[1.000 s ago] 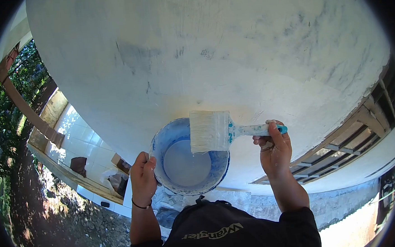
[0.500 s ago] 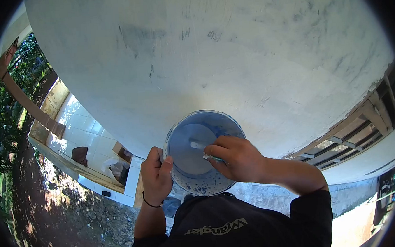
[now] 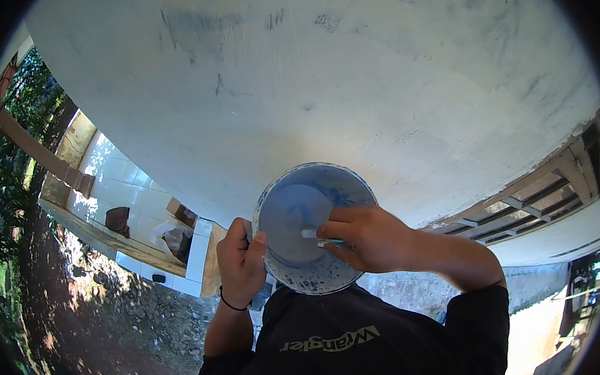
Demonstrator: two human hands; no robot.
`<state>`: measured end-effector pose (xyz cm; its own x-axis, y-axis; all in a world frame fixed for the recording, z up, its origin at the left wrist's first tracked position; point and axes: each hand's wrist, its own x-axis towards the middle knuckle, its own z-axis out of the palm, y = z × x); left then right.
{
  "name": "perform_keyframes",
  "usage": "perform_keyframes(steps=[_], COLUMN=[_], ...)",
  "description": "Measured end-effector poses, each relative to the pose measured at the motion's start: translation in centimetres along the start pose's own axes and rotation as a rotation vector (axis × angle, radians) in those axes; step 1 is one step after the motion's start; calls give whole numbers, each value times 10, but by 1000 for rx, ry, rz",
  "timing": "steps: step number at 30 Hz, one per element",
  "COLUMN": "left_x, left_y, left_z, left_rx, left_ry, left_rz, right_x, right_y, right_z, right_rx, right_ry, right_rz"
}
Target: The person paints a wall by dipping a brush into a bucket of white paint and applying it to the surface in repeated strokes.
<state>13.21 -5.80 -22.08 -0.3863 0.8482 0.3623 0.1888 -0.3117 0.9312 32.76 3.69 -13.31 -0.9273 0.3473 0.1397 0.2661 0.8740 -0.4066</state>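
A round bucket with a paint-spattered rim is in front of my chest, close to the wall. My left hand grips its left rim, thumb over the edge and fingers on the outside. Inside the bucket lies pale, greyish liquid paint. My right hand reaches over the right rim, its fingers closed round a paintbrush with a teal handle. The brush's pale end points left over the paint, while most of the handle is hidden in my fist.
A large whitish wall with dark scuffs and patches rises ahead. To the right is a barred window. On the left, a tiled ledge bears a cardboard box and a plastic bag; stony ground lies below.
My right hand has shifted slightly right, and the brush's pale end has drawn back toward my fingers. My left hand keeps its grip on the rim; the view has moved a little.
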Motion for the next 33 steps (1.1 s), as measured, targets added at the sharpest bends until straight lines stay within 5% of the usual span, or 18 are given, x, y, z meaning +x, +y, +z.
perform_keyframes(steps=[12,23,29,33], left_x=[2,13,15,13], left_y=[-6,-11,0,-1], left_z=[3,-12,-17,-16], left_rx=[-31,-56,-108,-107], left_ry=[16,77,92,97], left_rz=[-90,-126,-114,-114], right_x=[3,-16,-38,-28], right_y=[3,1,-11,4], right_z=[1,-102,-140,-74], right_rx=[332,876,854,706], right_ry=[175,954,931,841], right_rz=[96,-263,-367,-182])
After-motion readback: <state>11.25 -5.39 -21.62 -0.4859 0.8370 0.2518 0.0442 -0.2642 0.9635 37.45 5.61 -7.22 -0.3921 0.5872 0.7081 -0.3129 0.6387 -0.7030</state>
